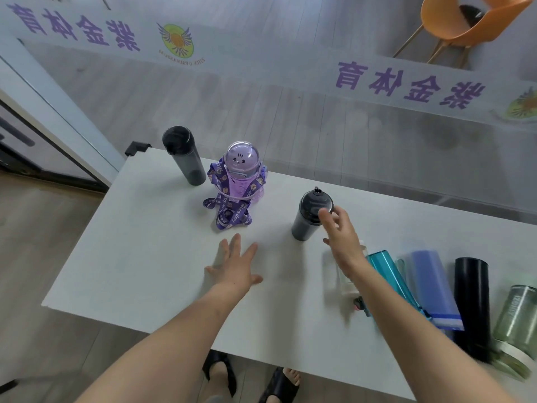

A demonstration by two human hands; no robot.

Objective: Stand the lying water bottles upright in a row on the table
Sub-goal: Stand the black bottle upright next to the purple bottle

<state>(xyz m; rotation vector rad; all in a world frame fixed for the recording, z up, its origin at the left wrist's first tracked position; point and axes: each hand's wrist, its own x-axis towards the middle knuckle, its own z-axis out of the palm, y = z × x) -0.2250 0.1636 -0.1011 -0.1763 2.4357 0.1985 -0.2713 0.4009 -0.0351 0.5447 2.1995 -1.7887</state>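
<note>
Three bottles stand upright on the white table (151,257): a tall dark grey bottle (183,155) at the back left, a purple cartoon bottle (241,175) with a printed strap, and a short dark bottle (309,216). My right hand (343,237) hovers open just right of the short dark bottle's lid, fingers apart, holding nothing. My left hand (235,266) rests flat and open on the table. Lying at the right are a clear white-capped bottle (347,282), a teal bottle (389,274), a blue-violet bottle (436,289), a black bottle (472,303) and a green glass bottle (515,324).
A glass wall with purple lettering runs right behind the table's far edge. An orange chair (470,21) stands beyond it. A door frame (52,126) is at the left. My feet in black sandals (220,370) show under the near edge.
</note>
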